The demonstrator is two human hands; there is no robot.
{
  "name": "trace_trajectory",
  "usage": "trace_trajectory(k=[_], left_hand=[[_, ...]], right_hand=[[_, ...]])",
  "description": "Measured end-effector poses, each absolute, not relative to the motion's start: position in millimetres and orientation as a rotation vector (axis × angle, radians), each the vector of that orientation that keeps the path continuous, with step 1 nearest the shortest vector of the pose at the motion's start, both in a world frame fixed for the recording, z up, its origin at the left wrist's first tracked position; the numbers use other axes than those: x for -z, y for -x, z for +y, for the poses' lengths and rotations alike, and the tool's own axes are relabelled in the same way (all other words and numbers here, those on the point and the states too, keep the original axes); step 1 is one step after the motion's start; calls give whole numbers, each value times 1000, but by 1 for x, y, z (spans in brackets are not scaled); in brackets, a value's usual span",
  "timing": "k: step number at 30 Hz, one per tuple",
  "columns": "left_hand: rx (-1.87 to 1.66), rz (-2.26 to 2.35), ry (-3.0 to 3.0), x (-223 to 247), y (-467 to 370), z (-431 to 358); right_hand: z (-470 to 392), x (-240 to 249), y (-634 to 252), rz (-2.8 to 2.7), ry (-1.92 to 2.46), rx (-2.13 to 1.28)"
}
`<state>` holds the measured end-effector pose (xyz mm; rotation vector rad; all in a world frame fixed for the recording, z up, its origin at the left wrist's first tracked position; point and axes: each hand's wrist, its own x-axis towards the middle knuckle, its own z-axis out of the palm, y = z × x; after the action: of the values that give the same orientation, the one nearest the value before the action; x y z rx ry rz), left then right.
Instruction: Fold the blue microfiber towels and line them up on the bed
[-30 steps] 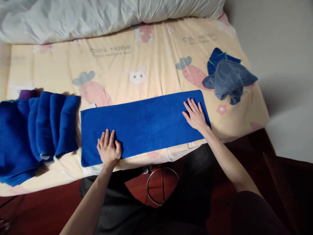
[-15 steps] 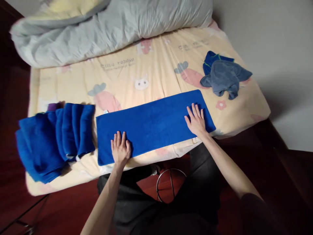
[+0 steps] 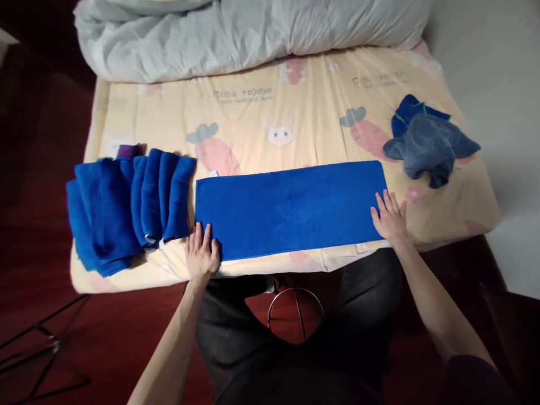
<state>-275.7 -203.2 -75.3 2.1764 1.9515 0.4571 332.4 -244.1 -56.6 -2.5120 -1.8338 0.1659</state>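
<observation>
A blue towel (image 3: 291, 211) lies flat and smooth on the bed (image 3: 253, 135), its long side along the front edge. My left hand (image 3: 202, 252) rests with fingers apart on its lower left corner. At the right end, my right hand (image 3: 390, 218) lies spread over the lower right corner. Neither hand grips anything. Left of the towel sits a pile of blue cloths (image 3: 109, 211), several of them folded and standing in a row beside my left hand.
A crumpled grey-blue cloth (image 3: 430, 146) and a dark blue one with green trim (image 3: 407, 112) lie at the right. A grey quilt (image 3: 253, 36) spans the back. Black metal legs (image 3: 54, 343) stand at lower left.
Both hands have slid outward to the towel's two ends, the left one to its corner and the right one past the edge. The camera view has shifted and turned slightly.
</observation>
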Motion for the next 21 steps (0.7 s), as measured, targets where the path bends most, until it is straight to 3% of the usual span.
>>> trace_trajectory(k=[4,9,14,21], left_hand=[[-493,1955,-2140,74,275,-203],[-553,1942,-2084,73,275,-204],[-633,1914,-2122,74,274,-205],[-739,1894,-2145,76,272,-207]], right_hand=[[-217,41,-290,-1731,2562,-65],[-178,21,-171,-1849,2185,40],[-174,48,-67,-1994,1988,-257],[-194,65,-113,-1981,2035,-381]])
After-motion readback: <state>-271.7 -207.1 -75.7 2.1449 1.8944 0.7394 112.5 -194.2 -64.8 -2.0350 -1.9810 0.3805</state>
